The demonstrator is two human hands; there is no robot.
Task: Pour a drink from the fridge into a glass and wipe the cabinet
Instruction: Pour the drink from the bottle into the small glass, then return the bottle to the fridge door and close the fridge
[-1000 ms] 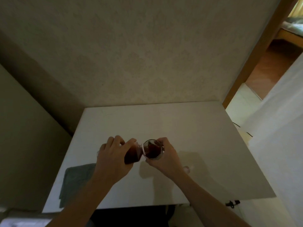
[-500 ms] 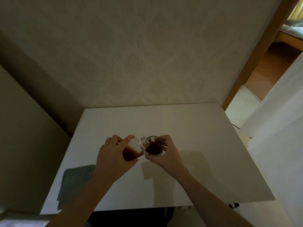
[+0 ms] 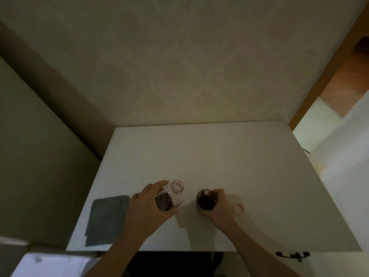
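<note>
A clear bottle (image 3: 171, 195) with a little dark red drink at its bottom stands nearly upright, its open mouth pointing up. My left hand (image 3: 147, 206) grips it from the left. To its right a small glass (image 3: 205, 199) holds dark red drink and rests on the white cabinet top (image 3: 229, 156). My right hand (image 3: 217, 206) is wrapped around the glass from the right. Bottle and glass stand apart with a gap between them. A round bottle cap (image 3: 238, 208) lies just right of my right hand.
A folded grey-green cloth (image 3: 106, 218) lies at the cabinet's front left corner. A patterned wall rises behind the cabinet. An open doorway with a wooden frame (image 3: 327, 72) is at the right. A white surface (image 3: 345, 156) stands right of the cabinet.
The bottle was tipped with its mouth over the glass; now my left hand has turned it upright and drawn it left. The glass has moved right and down onto the cabinet top.
</note>
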